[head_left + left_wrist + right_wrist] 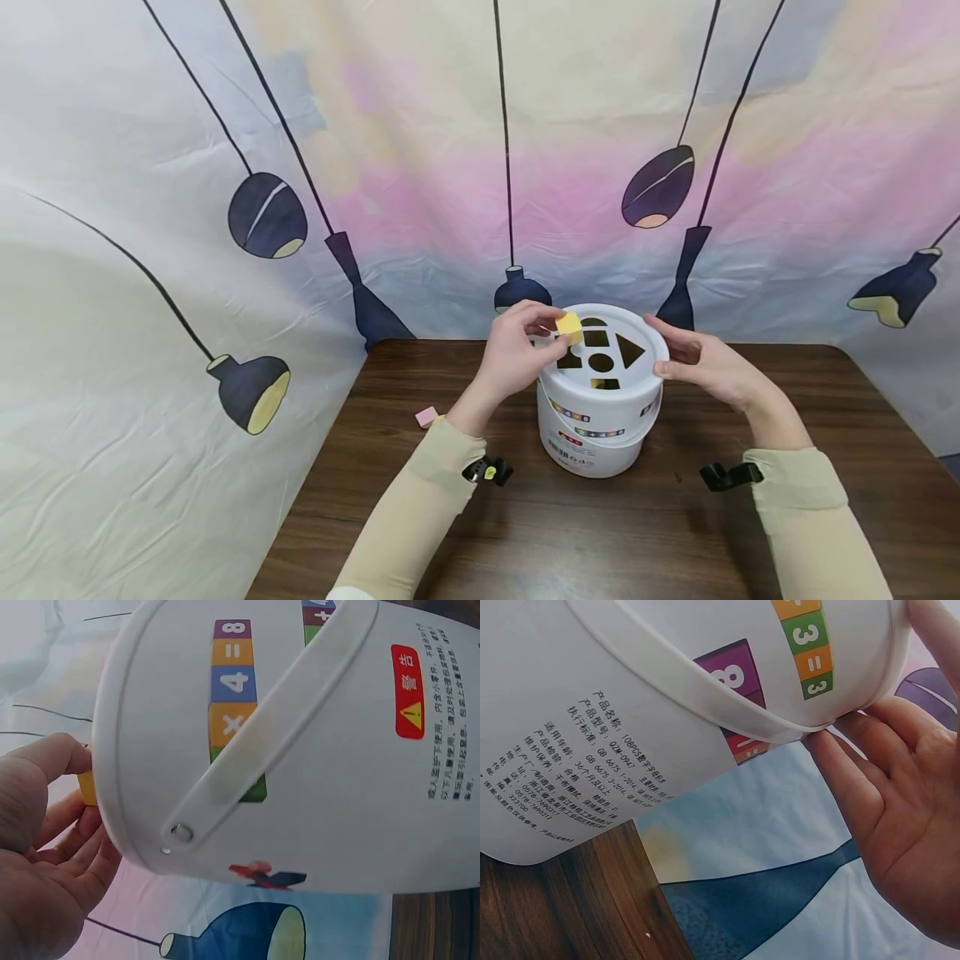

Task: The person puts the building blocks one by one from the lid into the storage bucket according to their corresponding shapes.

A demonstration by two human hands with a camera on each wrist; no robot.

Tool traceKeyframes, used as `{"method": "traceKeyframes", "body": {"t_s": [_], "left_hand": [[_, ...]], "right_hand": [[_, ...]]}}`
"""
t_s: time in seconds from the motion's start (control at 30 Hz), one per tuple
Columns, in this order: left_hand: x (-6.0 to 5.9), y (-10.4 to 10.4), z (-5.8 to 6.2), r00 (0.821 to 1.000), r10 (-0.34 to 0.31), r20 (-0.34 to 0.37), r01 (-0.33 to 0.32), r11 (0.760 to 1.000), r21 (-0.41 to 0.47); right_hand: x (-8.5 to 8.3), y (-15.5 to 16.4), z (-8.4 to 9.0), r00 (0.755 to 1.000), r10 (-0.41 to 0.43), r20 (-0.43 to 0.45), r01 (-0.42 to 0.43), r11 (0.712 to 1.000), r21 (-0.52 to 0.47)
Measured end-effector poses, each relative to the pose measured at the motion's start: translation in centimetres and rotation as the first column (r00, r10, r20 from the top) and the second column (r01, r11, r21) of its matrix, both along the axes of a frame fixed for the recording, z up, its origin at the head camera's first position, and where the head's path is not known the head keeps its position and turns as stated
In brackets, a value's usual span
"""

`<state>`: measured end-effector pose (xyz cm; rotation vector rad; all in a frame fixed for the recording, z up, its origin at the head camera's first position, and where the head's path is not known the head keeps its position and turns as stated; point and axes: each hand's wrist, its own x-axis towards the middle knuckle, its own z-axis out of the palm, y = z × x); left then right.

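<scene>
A white lidded bucket (558, 450) stands upright on the table, printed with coloured number strips. Its lid (637, 379) has several cut-out shapes, among them a triangle and a circle. My left hand (513, 350) pinches a yellow block (570, 327) between thumb and fingers over the lid's left part. In the left wrist view most of the yellow block (87, 786) is hidden by the fingers and the rim. On the opposite side my right hand (712, 367) holds the bucket, thumb at the rim and fingers round the back. The right wrist view shows those fingertips against the bucket's side.
On the brown wooden table (525, 550), a pink block (426, 417) lies left of the bucket, with a bit of yellow beside it partly behind the left wrist. The bucket's white handle (277, 720) hangs down its side. A patterned cloth (435, 167) hangs behind the table.
</scene>
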<state>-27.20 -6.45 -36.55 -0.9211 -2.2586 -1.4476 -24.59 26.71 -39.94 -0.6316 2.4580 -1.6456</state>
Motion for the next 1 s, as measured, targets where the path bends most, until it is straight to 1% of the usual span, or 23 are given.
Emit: {"method": "traceKeyframes", "body": {"t_s": [0.13,0.23,0.4,0.5,0.63,1.0], "left_hand": [[-0.2,0.8,0.1,1.0,-0.014,0.026,0.014,0.999,-0.031],[-0.4,1.3,0.3,0.999,-0.018,0.049,0.019,0.999,-0.037],[-1.0,1.8,0.4,0.996,-0.022,0.086,0.026,0.999,-0.043],[-1.3,2.0,0.3,0.993,-0.037,0.109,0.042,0.998,-0.044],[-1.4,2.3,0.3,0.991,-0.055,0.119,0.061,0.997,-0.051],[-1.7,2.9,0.2,0.99,-0.054,0.134,0.072,0.988,-0.134]], "right_hand": [[0.1,0.0,0.1,1.0,-0.019,0.005,0.019,0.999,0.026],[0.1,0.0,0.2,1.0,-0.025,0.006,0.025,0.999,0.035],[0.0,-0.1,0.1,1.0,-0.026,0.002,0.026,0.999,0.036],[0.0,-0.1,0.1,1.0,-0.022,0.003,0.022,0.999,0.031],[0.0,-0.1,0.1,1.0,-0.017,0.01,0.017,1.0,0.022],[0.1,-0.1,0.1,1.0,-0.014,0.018,0.014,1.0,0.004]]}}
